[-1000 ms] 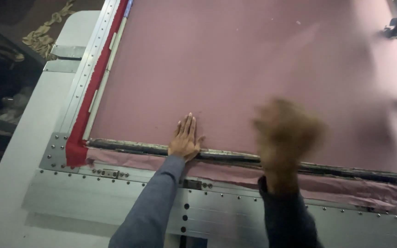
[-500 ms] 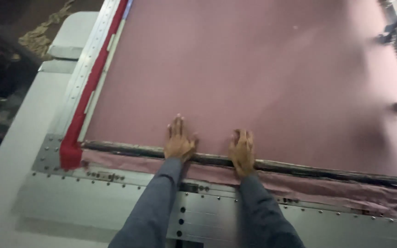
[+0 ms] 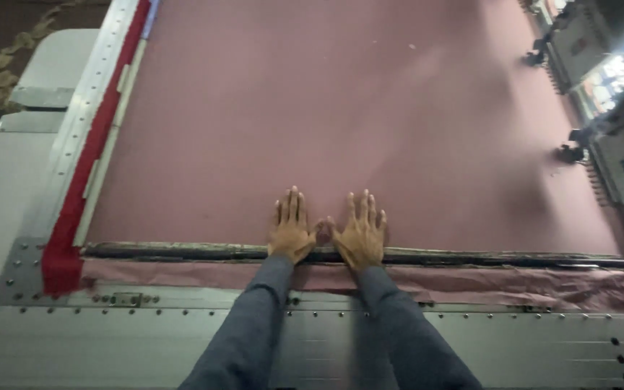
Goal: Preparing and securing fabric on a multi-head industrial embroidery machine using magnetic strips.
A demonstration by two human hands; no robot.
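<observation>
A large sheet of dusty pink fabric (image 3: 341, 115) is stretched flat over a wide frame. My left hand (image 3: 291, 226) and my right hand (image 3: 360, 230) lie palm down on the fabric, side by side with thumbs almost touching and fingers spread. Both wrists cross a dark clamp bar (image 3: 182, 251) that runs along the near edge of the fabric. Neither hand holds anything. Grey sleeves cover both forearms.
A red fabric strip (image 3: 81, 191) runs along the left rail. A riveted grey metal frame (image 3: 110, 339) lies in front of the bar, with loose pink fabric edge (image 3: 543, 282) over it. Embroidery machine heads (image 3: 615, 137) stand at the right.
My right hand came down from a blurred swing onto the fabric and slid left until it sat next to my left hand. The view has shifted so both hands sit nearer the centre.
</observation>
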